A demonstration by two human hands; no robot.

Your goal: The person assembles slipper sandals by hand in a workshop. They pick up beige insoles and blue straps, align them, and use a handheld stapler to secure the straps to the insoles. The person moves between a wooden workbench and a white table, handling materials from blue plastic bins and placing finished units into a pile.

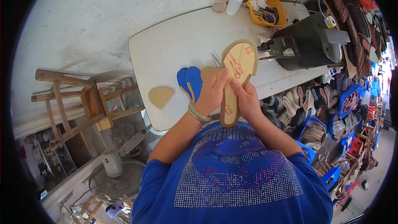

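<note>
Both hands are on a shoe insole point(241, 58), tan at its rim with a cream, red-printed face, held over the near side of the table. My right hand point(247, 101) grips its right edge, thumb lying on the printed face. My left hand point(212, 93), with a bangle on the wrist, is closed against the insole's left edge, its thumb on the face. Just left of that hand lie blue sole-shaped pieces point(188, 81) with tan edges. A tan piece point(208, 73) shows partly behind the hand. Farther left rests a tan half-round piece point(161, 96).
A dark sewing machine point(309, 43) stands on the right of the white table point(174, 45). Thin metal tips point(215, 59) show beside the insole. At the back are two squeeze bottles point(235, 3) and a yellow basket point(282, 18). Wooden stools point(93, 99) stand left.
</note>
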